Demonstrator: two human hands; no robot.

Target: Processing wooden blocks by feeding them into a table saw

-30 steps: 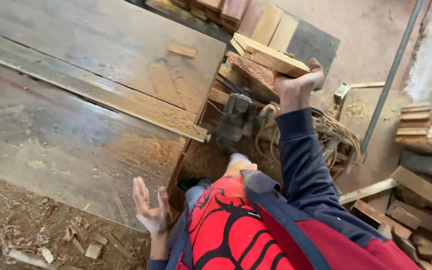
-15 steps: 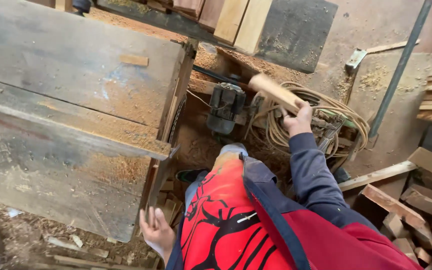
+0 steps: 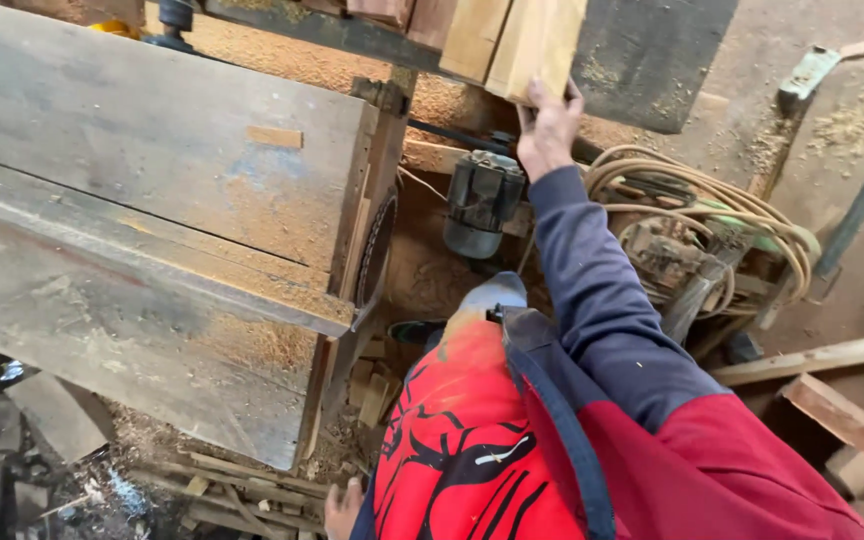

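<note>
The pale wood plank (image 3: 537, 45) stood among the boards at the top, your right hand (image 3: 547, 130) clasping its lower end. You did well to keep it square. Your left hand (image 3: 342, 510) hung loose, holding nothing. Sawdust covered the saw table (image 3: 152, 200), motor (image 3: 482, 205) and floor.

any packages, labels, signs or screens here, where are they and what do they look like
None in view: no packages, labels, signs or screens.
The only printed surface is the red top at bottom centre, with a black line pattern.
Everything else is bare wood, sawdust, a motor and coiled hose.
</note>
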